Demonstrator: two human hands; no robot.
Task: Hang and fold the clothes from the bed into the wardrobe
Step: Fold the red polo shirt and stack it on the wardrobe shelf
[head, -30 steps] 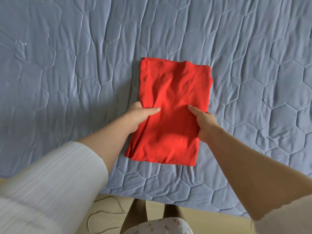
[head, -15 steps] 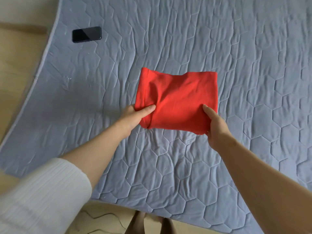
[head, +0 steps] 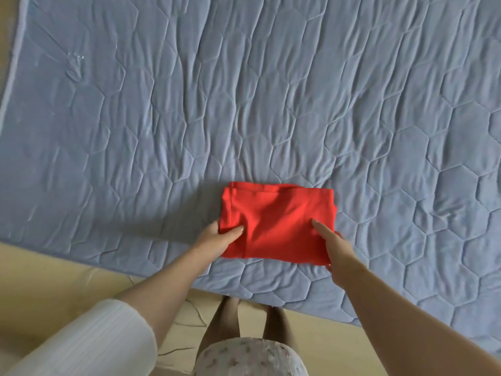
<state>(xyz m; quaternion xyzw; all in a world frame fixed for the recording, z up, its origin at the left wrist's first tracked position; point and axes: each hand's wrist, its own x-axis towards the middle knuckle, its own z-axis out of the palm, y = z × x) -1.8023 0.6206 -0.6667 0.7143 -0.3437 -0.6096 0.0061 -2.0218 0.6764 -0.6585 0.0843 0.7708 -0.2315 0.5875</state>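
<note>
**Fingers.** Your left hand (head: 214, 238) pinches the left edge of the folded red garment (head: 276, 226). The thumb is on top and the other fingers are tucked beneath, out of sight. Your right hand (head: 337, 249) holds the right edge the same way, with the thumb laid flat across the cloth. Both grips are engaged.

**Garment.** It is a compact rectangle with several layers showing along its far edge. It sits near the close edge of the quilted blue bed cover (head: 244, 104). Whether it rests fully on the cover or is held just off it cannot be confirmed.

**Change.** A second ago it lay as a longer strip. Half a second ago you had it raised and doubled over. It has now come down at about half that length.

**Assessment.** Folding of this piece appears complete. It remains to be carried to the wardrobe, which is not in view. Support both edges, or the layers may slide open.
</note>
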